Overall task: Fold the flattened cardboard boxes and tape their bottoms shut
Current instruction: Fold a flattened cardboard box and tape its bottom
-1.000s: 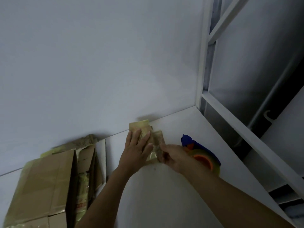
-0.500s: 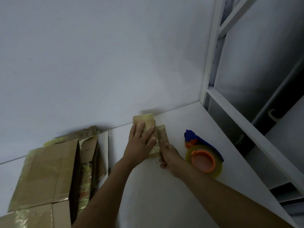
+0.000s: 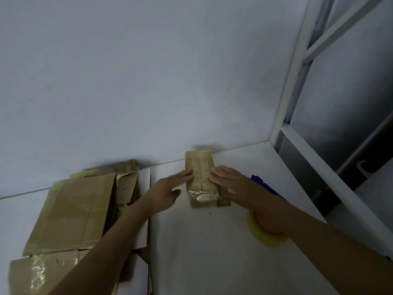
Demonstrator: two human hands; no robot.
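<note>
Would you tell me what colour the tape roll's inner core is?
Orange, inside the yellowish tape roll; the head view shows it best.

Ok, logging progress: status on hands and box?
Left hand open, fingertips on small box. Right hand open, flat on it. Tape roll under right forearm.

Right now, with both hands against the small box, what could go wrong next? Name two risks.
1. The left hand and the right hand only press the small box with straight fingers. Nothing grips it, so it may slide on the smooth table.
2. The tape roll lies partly under the right forearm. Pulling that arm back could knock it aside.
</note>
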